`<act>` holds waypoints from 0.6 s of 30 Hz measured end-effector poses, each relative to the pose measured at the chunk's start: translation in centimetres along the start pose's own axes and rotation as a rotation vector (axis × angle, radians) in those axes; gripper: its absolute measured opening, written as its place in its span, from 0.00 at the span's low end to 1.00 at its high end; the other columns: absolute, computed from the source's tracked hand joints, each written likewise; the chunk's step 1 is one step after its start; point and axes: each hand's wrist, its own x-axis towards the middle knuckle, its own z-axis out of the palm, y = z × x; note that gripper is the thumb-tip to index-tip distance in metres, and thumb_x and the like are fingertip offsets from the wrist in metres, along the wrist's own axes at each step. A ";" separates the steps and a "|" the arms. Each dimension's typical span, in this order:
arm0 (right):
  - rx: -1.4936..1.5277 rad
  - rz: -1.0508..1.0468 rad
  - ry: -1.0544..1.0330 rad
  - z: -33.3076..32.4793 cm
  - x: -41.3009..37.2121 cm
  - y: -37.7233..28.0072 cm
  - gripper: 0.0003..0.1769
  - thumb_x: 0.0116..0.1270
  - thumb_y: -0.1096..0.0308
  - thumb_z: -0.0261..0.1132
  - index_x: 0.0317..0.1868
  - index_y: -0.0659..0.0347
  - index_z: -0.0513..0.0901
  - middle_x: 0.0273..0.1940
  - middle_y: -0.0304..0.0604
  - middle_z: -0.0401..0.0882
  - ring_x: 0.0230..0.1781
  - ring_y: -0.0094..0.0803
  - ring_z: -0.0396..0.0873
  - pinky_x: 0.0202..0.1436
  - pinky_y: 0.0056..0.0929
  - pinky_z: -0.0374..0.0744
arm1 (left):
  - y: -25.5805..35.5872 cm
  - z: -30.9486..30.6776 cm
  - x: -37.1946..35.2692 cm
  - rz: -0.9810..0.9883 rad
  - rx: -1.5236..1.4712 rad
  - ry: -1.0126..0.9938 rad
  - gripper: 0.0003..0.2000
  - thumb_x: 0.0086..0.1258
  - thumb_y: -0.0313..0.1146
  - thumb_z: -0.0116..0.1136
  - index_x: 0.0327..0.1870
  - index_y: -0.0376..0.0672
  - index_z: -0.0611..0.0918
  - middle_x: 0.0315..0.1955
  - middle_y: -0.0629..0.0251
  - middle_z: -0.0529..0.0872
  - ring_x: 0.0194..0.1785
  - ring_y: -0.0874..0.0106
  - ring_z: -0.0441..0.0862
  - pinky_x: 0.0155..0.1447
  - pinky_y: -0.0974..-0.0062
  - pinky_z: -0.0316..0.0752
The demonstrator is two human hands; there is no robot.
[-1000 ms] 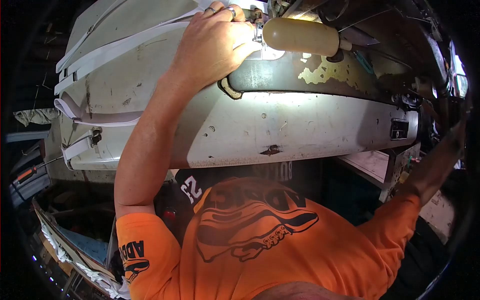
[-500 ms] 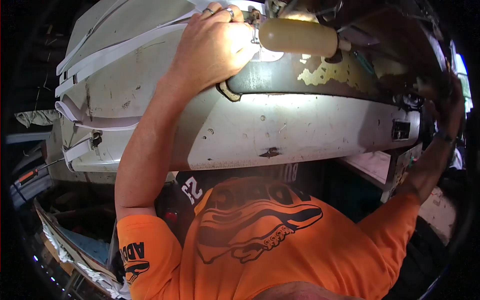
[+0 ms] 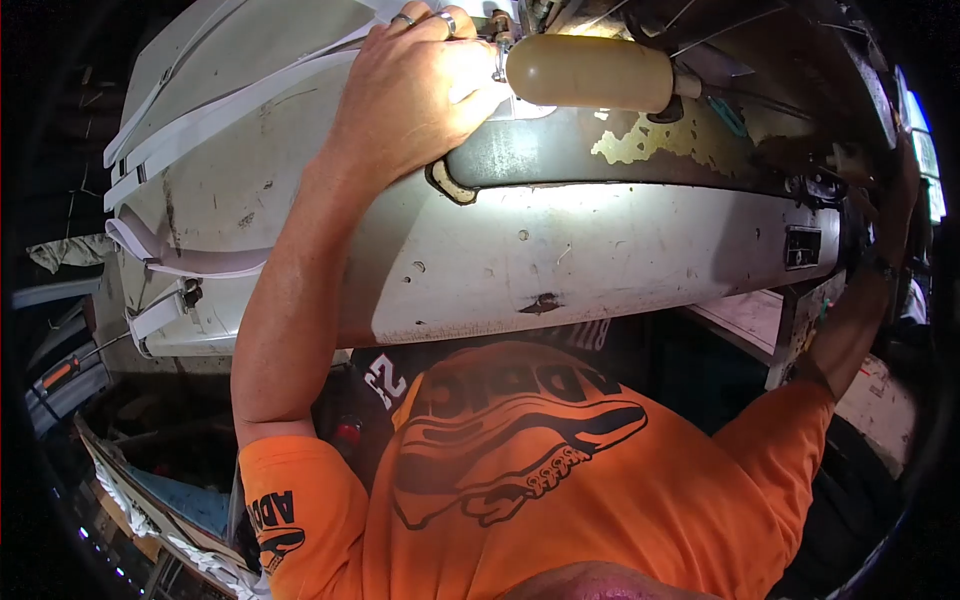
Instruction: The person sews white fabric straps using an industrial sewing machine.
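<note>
My left hand (image 3: 405, 105), with rings on two fingers, is at the upper edge of a large pale painted metal panel (image 3: 590, 255). Its fingers curl beside a small metal fitting (image 3: 503, 40); their tips are hidden, and glare washes out the thumb side. Just right of this hand is an amber, capsule-shaped piece (image 3: 590, 75) with a thin dark rod at one end. My right hand (image 3: 898, 205) reaches up past the panel's right end. Shadow hides its fingers and anything they touch.
White straps (image 3: 195, 262) cross the panel's left side. An orange-handled screwdriver (image 3: 62, 375) is at far left. A rectangular opening (image 3: 802, 248) sits in the panel's right end. Yellowish patches (image 3: 650, 145) show on the dark strip, and wires cross the upper right.
The view has shifted slightly, moving the panel's left end a little left and down. My left hand keeps its place at the fitting. My right arm stays raised at the right.
</note>
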 end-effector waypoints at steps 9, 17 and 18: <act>-0.119 -0.082 0.130 1.4 -1.6 -1.8 0.30 0.66 0.66 0.73 0.68 0.66 0.82 0.60 0.54 0.84 0.62 0.48 0.82 0.67 0.44 0.81 | -0.2 0.1 -0.1 0.021 0.007 0.018 0.17 0.64 0.41 0.75 0.49 0.43 0.85 0.45 0.61 0.86 0.55 0.60 0.83 0.67 0.60 0.74; -0.180 -0.114 0.213 2.3 -2.4 -2.5 0.32 0.64 0.69 0.76 0.69 0.64 0.81 0.62 0.52 0.84 0.64 0.46 0.82 0.69 0.42 0.80 | -0.2 0.4 -0.1 0.032 0.069 0.031 0.17 0.63 0.41 0.74 0.49 0.44 0.85 0.45 0.61 0.86 0.56 0.58 0.83 0.68 0.59 0.73; -0.188 -0.121 0.225 2.3 -2.6 -2.6 0.33 0.63 0.69 0.76 0.69 0.64 0.81 0.62 0.52 0.84 0.65 0.46 0.82 0.69 0.41 0.80 | -0.2 0.4 -0.1 0.035 0.067 0.039 0.17 0.63 0.41 0.74 0.49 0.44 0.85 0.45 0.61 0.86 0.55 0.58 0.83 0.68 0.59 0.73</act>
